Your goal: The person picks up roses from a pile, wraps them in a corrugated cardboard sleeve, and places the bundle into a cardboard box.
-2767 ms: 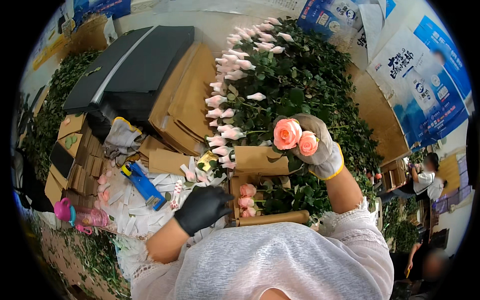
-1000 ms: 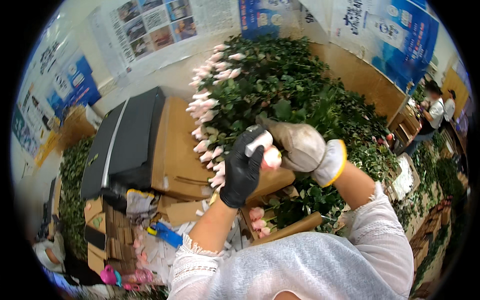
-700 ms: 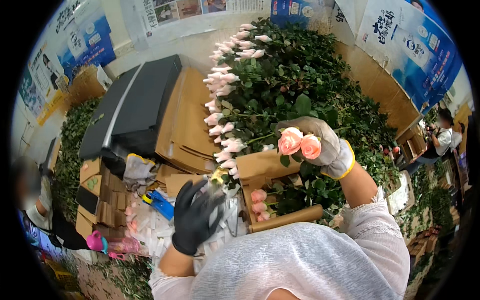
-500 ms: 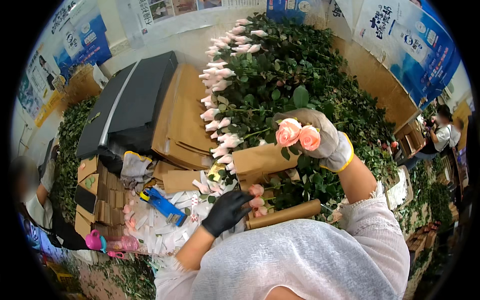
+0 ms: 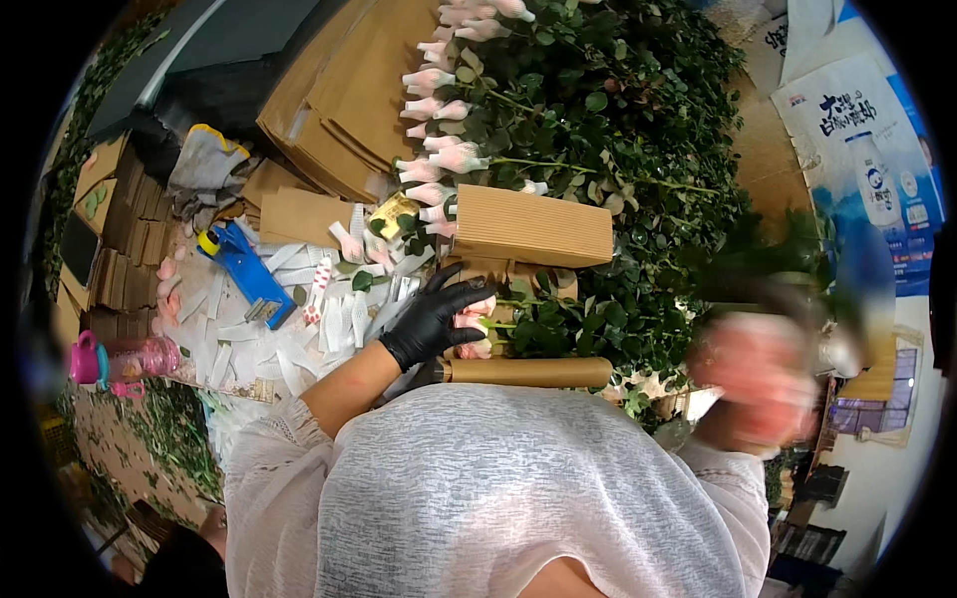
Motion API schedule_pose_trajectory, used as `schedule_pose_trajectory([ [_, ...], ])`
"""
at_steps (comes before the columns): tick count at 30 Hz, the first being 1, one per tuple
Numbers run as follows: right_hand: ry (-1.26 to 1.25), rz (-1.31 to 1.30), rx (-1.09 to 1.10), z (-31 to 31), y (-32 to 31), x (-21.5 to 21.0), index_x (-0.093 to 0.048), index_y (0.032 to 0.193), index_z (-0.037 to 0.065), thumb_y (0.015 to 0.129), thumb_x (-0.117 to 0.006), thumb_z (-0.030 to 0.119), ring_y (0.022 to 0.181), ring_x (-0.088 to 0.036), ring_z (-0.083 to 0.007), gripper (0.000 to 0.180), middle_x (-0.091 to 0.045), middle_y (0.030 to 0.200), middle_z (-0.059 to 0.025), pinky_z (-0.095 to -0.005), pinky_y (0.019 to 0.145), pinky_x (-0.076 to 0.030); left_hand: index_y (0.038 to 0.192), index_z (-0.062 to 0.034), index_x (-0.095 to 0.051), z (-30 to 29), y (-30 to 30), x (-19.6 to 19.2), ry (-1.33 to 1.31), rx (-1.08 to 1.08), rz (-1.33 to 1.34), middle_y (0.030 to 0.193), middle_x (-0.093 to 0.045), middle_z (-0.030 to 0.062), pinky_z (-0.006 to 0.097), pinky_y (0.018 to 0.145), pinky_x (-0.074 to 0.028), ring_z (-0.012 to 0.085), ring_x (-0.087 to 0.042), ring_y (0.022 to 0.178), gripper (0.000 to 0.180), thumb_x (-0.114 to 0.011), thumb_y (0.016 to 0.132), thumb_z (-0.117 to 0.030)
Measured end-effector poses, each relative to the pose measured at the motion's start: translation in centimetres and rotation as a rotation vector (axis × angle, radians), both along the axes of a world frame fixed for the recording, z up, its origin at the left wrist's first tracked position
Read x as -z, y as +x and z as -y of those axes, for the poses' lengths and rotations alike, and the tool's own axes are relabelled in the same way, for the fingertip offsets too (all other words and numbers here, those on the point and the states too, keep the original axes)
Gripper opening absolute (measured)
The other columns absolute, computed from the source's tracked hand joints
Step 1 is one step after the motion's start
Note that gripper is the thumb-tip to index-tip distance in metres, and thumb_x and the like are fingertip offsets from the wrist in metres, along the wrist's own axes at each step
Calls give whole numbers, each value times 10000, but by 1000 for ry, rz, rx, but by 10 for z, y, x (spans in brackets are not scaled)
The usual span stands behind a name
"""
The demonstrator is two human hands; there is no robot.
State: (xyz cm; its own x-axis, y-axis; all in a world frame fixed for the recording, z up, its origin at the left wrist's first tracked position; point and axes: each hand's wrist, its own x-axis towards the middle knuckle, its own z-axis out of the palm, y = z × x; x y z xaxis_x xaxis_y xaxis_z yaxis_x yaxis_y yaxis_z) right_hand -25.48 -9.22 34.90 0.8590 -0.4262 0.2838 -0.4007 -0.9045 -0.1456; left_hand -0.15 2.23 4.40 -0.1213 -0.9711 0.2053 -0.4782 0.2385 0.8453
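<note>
Pink roses (image 5: 477, 321) lie in a small bunch on the surface, just below the corrugated cardboard sleeve (image 5: 531, 226) and above a brown paper roll (image 5: 528, 372). L hand (image 5: 431, 321), black glove, fingers spread and laid over the blooms, touching, not clenched. R hand (image 5: 760, 384) off to the right, heavily blurred w/ something pink; grip can't tell. Blue stapler-type tool (image 5: 242, 273) and white paper strips (image 5: 299, 329) nearby.
</note>
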Motion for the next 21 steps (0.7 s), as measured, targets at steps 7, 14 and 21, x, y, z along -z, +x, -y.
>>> schedule_pose_trajectory([
  [7, 365, -374, -8, 11, 62, 99, -662, 1060, 102, 831, -669, 287, 748, -672, -303, 294, -690, 872, -127, -381, 654, -540, 1190, -143, -631, 10, -1, 0, -83, -21, -106, 1040, -616, 67, 401, 903, -433, 285, -531, 975, 564, -812, 666, -245],
  [14, 157, -282, -116, 26, 68, 196, -566, 1157, 71, 813, -649, 216, 613, -634, -260, 382, -634, 813, -123, -337, 571, -528, 1145, -104, -612, 12, -12, 15, -197, -66, -74, 1104, -585, 109, 418, 915, -407, 336, -507, 1040, 545, -813, 676, -296],
  [21, 266, -337, -151, 26, 74, 194, -553, 1165, 67, 842, -631, 246, 678, -651, -286, 378, -644, 848, -155, -361, 584, -526, 1135, -123, -616, 9, -14, 11, -151, -124, -25, 1109, -544, 120, 426, 927, -406, 334, -491, 1076, 582, -823, 641, -351],
])
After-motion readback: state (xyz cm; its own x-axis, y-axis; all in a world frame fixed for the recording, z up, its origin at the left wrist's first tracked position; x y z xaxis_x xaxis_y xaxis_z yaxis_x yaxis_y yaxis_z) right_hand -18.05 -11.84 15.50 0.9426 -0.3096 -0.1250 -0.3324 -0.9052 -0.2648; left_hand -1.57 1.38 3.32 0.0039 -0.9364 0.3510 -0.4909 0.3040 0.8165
